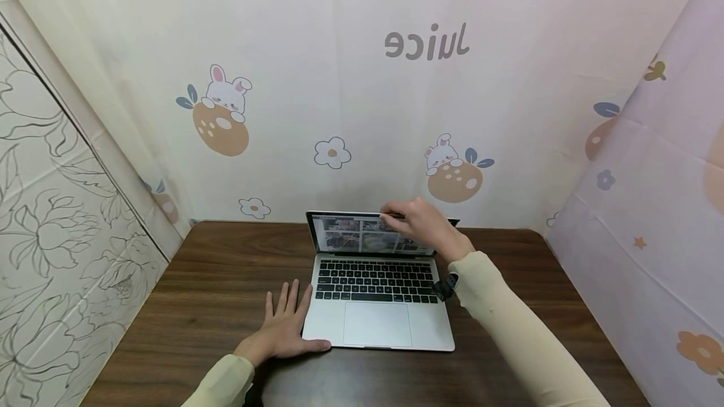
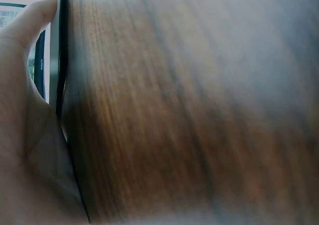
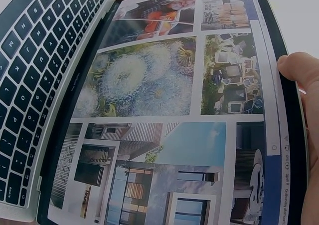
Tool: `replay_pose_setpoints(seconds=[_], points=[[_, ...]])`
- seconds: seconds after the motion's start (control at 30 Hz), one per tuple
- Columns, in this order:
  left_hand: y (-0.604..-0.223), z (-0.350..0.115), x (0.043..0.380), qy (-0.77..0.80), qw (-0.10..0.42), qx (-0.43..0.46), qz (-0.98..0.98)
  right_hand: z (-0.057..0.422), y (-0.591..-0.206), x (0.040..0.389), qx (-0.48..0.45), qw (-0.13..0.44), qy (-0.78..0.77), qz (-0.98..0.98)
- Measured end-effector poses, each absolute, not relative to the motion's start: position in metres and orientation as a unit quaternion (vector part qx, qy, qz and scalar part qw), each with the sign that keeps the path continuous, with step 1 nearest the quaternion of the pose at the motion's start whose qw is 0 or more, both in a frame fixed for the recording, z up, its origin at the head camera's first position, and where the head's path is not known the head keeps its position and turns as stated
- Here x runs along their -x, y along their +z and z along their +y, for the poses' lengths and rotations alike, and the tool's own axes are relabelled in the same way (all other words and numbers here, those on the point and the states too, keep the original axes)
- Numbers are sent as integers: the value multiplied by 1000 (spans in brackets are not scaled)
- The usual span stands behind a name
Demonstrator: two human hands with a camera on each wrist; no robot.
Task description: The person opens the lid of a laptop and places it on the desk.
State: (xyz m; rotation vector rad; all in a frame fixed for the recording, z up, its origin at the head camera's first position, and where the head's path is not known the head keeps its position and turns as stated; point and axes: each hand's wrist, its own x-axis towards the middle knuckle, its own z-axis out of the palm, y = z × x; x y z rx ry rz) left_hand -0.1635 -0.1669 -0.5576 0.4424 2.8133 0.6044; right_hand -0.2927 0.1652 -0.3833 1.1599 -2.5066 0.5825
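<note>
A silver laptop sits on the wooden table with its lid raised; rows of pictures show on its screen. My right hand grips the top edge of the lid, right of its middle. In the right wrist view the thumb lies on the screen's dark border, and the other fingers are behind the lid, largely hidden. At the laptop's front left corner rests my left hand, fingers straight and spread on the table beside it. Its thumb lies along the front edge.
The dark wooden table extends to both sides of the laptop. Behind it hangs a pale curtain printed with rabbits, fruit and flowers, close to the table's back edge. A flower-patterned panel stands on the left.
</note>
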Motion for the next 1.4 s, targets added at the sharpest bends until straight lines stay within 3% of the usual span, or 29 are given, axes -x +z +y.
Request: replay_pose_setpoints(seconds=[1.4], points=[[-557, -166, 164, 207, 113, -151, 960, 163, -379, 304, -383, 142, 191, -892]])
